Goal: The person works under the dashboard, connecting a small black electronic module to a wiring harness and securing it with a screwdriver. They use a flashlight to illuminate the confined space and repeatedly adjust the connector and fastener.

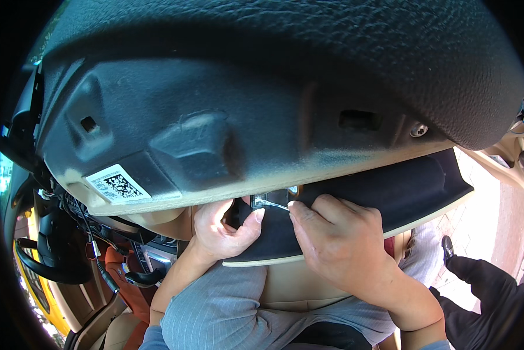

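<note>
Below the dark dashboard panel (262,111), my left hand (222,232) is curled at the edge of a small dark block with a shiny face (257,201). Its thumb lies just under the block, and a fingertip shows at the block's left side. The panel's lower edge hides the other fingers. My right hand (340,236) pinches a thin white stick (275,205), whose far end touches the block. Both hands are over an open glovebox lid (378,204) with a black lining and beige rim, above my lap.
Grey-clad legs (215,309) lie under the lid. The dashboard carries a square-code label (118,184) and a screw (419,129). To the left are a steering wheel (52,262), loose cables (102,268) and an orange cloth (128,291). Another person's dark-trousered leg (483,280) is outside, right.
</note>
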Demonstrator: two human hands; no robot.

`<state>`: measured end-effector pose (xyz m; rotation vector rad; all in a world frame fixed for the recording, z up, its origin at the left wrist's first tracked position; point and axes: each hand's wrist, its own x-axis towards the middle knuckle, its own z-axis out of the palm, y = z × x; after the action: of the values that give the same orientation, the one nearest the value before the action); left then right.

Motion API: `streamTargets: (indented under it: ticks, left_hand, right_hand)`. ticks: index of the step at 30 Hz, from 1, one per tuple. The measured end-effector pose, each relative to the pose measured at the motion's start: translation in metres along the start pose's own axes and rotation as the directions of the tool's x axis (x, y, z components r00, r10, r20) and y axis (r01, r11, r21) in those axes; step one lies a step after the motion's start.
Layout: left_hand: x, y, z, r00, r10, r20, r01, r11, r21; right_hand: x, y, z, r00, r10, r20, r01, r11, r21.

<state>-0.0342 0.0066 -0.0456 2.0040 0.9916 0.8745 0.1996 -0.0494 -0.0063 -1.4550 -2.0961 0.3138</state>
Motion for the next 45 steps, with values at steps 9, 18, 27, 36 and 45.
streamTargets:
  ticks: [9, 18, 27, 36, 45]
  left_hand:
    - [-0.0004, -0.0005, -0.0002, 1.000, 0.001, 0.000, -0.001, 1.000, 0.009]
    - [0.0005, 0.0002, 0.0000, 1.000, 0.008, -0.003, -0.008, 1.000, 0.020]
    - [0.0023, 0.0011, 0.0021, 1.000, 0.019, -0.022, -0.019, 1.000, 0.003]
    - [0.0030, 0.0011, 0.0023, 0.999, 0.020, -0.025, -0.020, 1.000, 0.010]
    - [0.0027, 0.0031, 0.0017, 1.000, 0.005, -0.020, -0.005, 1.000, -0.001]
  right_hand:
    - [-0.0011, -0.0003, 0.0004, 1.000, 0.002, 0.006, -0.002, 1.000, 0.014]
    - [-0.0025, 0.0013, 0.0007, 1.000, -0.018, 0.010, 0.018, 1.000, -0.001]
    - [-0.0034, 0.0020, 0.0003, 1.000, -0.020, 0.021, 0.020, 1.000, 0.001]
    - [-0.0035, 0.0020, 0.0007, 1.000, -0.021, 0.017, 0.021, 1.000, -0.006]
    - [-0.0035, 0.0018, 0.0004, 1.000, -0.023, 0.010, 0.023, 1.000, -0.005]
